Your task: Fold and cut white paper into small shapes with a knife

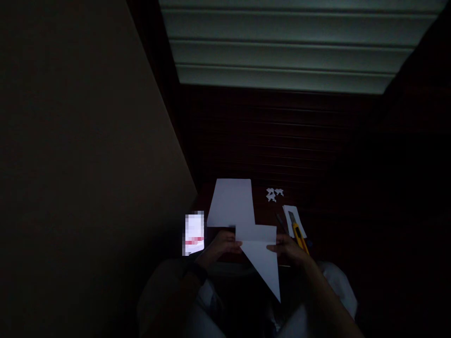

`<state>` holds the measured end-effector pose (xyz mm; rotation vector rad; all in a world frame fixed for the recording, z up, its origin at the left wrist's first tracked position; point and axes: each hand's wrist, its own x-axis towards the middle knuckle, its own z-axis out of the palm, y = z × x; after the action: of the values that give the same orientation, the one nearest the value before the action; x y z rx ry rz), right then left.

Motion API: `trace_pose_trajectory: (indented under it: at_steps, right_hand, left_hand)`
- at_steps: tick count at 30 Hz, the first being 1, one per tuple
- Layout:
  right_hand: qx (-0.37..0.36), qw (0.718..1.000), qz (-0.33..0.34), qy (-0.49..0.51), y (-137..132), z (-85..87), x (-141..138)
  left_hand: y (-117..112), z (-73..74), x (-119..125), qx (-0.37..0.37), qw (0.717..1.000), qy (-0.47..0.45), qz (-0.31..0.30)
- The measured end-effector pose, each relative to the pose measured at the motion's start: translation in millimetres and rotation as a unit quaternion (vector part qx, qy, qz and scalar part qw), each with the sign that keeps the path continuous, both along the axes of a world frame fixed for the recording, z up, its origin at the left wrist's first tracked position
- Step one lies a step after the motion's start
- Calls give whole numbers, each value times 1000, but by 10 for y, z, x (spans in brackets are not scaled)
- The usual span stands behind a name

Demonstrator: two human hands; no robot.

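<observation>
A white sheet of paper [260,253] with a diagonal edge is held between both hands, its pointed corner hanging toward my lap. A crease line runs across its upper part. My left hand [225,244] pinches its left edge, thumb on top and fingers behind. On the right edge, my right hand [286,246] grips it the same way. Just beyond, a larger white sheet [231,202] lies flat on the dark table, partly behind the held paper. To the right of my right hand is a yellow utility knife [299,234], resting partly on a small stack of white paper [297,216].
Several small folded white paper pieces [271,195] lie at the table's back right. A lit screen [194,234], blurred out, is left of my left hand. A dark slender tool [280,219] lies by the paper stack. A wall [88,141] rises on the left.
</observation>
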<state>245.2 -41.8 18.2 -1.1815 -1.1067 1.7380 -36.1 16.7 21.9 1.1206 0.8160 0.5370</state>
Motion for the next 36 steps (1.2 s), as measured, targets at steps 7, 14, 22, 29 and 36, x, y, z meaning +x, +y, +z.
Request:
trace_pose_trajectory:
  at_steps: [7, 14, 22, 29, 36]
  right_hand:
    - [-7, 1000, -11, -24, -9, 27, -31]
    - [-14, 1000, -21, 2, -45, 85, -33]
    - [-15, 999, -29, -22, -10, -28, 8]
    - [7, 998, -55, -22, -16, -42, -16]
    - [12, 983, -183, 32, -147, -45, -255]
  left_hand:
    - [-11, 20, 16, 4, 1000, 1, 1]
    - [-20, 28, 16, -9, 1000, 8, 12]
    - [-9, 0, 1, -30, 999, -18, 42]
    - [-20, 27, 20, -18, 995, 14, 93]
    - [-188, 192, 122, -115, 977, -147, 108]
